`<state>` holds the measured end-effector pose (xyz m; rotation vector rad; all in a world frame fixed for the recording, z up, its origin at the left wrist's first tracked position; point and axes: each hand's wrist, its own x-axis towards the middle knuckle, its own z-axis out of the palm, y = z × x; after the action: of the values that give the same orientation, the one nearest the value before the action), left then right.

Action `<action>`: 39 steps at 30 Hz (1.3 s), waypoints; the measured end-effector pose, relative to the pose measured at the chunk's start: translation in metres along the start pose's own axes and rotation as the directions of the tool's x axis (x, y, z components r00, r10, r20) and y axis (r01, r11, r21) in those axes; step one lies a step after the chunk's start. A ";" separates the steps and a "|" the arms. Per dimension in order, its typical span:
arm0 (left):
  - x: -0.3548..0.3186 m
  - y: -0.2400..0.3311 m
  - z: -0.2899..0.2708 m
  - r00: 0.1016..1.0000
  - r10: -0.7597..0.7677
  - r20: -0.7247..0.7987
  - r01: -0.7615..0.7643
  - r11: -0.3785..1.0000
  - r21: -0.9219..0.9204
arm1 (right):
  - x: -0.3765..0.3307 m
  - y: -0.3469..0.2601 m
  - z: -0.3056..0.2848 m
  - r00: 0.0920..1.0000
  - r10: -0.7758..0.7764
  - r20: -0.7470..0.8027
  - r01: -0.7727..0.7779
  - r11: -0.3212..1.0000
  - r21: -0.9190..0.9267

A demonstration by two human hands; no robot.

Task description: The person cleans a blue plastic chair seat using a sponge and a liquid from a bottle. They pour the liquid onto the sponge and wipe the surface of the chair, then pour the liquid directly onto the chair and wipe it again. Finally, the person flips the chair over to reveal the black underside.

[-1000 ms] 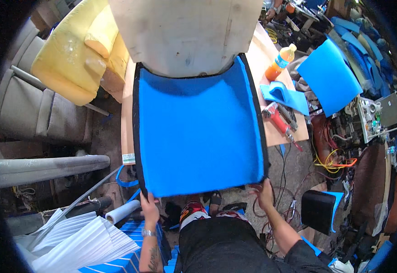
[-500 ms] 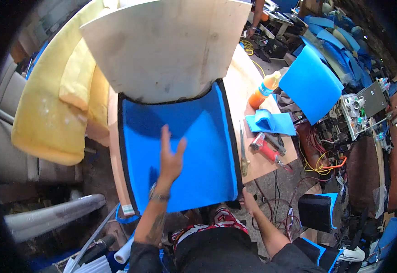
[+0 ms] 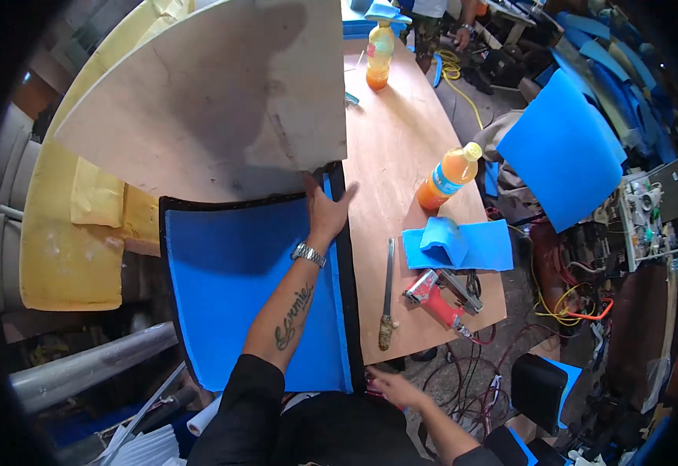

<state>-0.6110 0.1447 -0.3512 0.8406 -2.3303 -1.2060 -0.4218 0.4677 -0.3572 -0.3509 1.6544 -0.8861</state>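
The blue pad with black border lies on the wooden surface, and its far edge meets a pale board. The left hand is at the pad's far right corner, with fingers spread apart, not clenched. The right hand is beside the near right corner; I cannot tell whether it grips. A red tool lies to the right.
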 end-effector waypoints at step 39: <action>-0.375 0.135 -0.445 0.567 0.823 0.037 -0.783 0.552 -0.287 | -0.071 -0.156 0.073 0.365 -0.571 -0.735 0.930 0.258 0.261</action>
<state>-0.1188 0.1877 -0.0147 -0.4612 -2.1678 -1.0800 -0.3682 0.3829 -0.2003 -0.4933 1.3883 -2.5161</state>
